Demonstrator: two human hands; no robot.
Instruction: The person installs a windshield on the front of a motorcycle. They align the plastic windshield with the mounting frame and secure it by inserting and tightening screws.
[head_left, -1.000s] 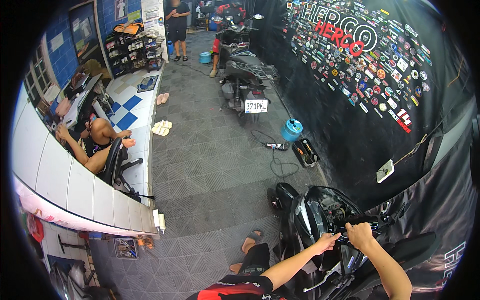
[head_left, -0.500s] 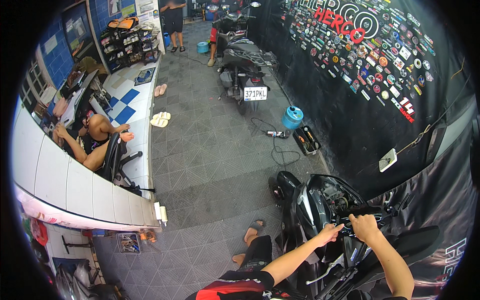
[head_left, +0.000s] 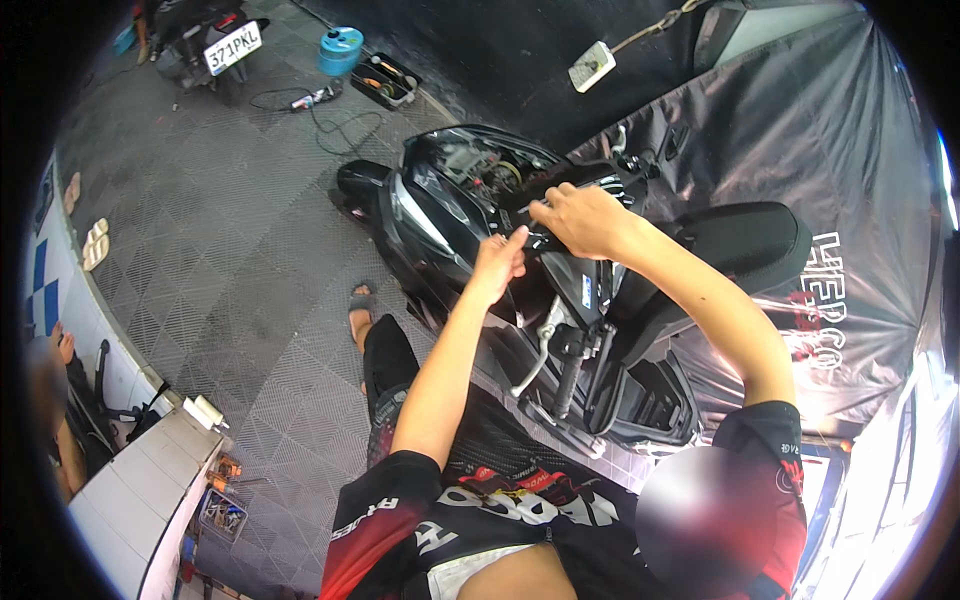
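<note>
A black scooter stands in front of me, its front cowling opened so that wiring and inner parts show. My left hand is closed at the dash, thumb stretched toward the right hand. Whatever its curled fingers hold, if anything, is hidden. Just right of it, my right hand bends its fingers down over a glossy black dash panel; its fingertips are pressed together on something too small to name. Nearer me are the scooter's handlebar grip and silver brake lever.
A black seat lies right of my right forearm. Beyond the scooter are an open toolbox, a blue round container and a corded power tool. Another motorcycle stands far left. A tool basket sits lower left.
The view has tilted down and swung right, bringing my torso and more of the scooter into sight. Both hands stay close together at the dash.
</note>
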